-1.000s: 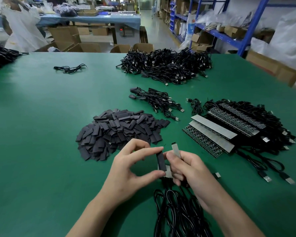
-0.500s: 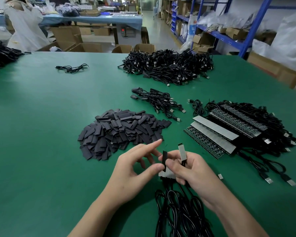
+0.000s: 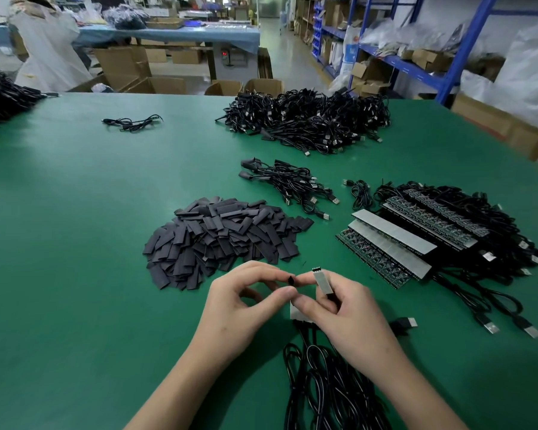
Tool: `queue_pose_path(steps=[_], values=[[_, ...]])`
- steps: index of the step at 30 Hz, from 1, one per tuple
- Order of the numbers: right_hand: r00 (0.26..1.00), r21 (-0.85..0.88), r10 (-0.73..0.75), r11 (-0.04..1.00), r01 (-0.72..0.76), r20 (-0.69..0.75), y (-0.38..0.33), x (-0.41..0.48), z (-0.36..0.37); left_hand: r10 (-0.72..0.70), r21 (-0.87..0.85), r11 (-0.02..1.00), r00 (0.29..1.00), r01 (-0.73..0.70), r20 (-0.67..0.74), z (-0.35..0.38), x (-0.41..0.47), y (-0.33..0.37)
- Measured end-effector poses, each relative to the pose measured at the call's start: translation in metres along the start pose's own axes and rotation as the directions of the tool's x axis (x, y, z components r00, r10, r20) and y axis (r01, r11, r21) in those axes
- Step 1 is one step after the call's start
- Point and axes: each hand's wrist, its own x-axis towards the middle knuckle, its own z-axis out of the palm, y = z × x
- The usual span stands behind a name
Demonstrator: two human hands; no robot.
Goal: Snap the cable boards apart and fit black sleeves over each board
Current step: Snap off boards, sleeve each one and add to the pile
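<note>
A: Left hand point(image 3: 246, 308)?
B: Thumb and forefinger pinch one black sleeve point(image 3: 291, 280). Half a second ago that forefinger lay straight and the sleeve stood upright. Now it is turned end-on, its mouth squeezed open. The sleeve pile point(image 3: 221, 240) lies beyond the knuckles.
A: Right hand point(image 3: 345, 315)?
B: Curled round the boards as before. One board point(image 3: 319, 279) sticks up just right of the sleeve, not yet inside it. Cables point(image 3: 317, 383) trail below the grip, and uncut panels point(image 3: 392, 240) sit beyond it to the right.

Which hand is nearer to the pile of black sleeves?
Left. The left hand is just in front of the pile of black sleeves; the right hand is further to the right.
</note>
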Motion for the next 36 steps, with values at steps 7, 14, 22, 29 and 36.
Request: queue_pose_path(steps=[7,14,22,29,36], values=[[0.998,-0.018,0.046,0.999,-0.045,0.051,0.004,0.001,-0.009,0.139,0.260,0.959,0.987,-0.114,-0.079,-0.007,0.000,-0.002],[0.994,-0.083,0.022,0.996,-0.014,0.103,0.004,0.003,-0.012,0.306,0.474,0.841,0.952,-0.262,-0.017,-0.013,0.000,-0.001],[0.997,-0.244,-0.055,0.967,0.067,0.055,0.013,0.004,-0.010,0.410,0.649,0.677,0.910,-0.346,0.057,-0.017,0.003,-0.005],[0.998,-0.276,-0.053,0.959,0.062,0.042,0.013,0.004,-0.008,0.434,0.673,0.623,0.892,-0.398,0.126,-0.017,0.004,-0.007],[0.997,-0.270,-0.048,0.961,0.062,0.059,0.014,0.004,-0.007,0.423,0.678,0.604,0.890,-0.418,0.171,-0.017,0.005,-0.006]])
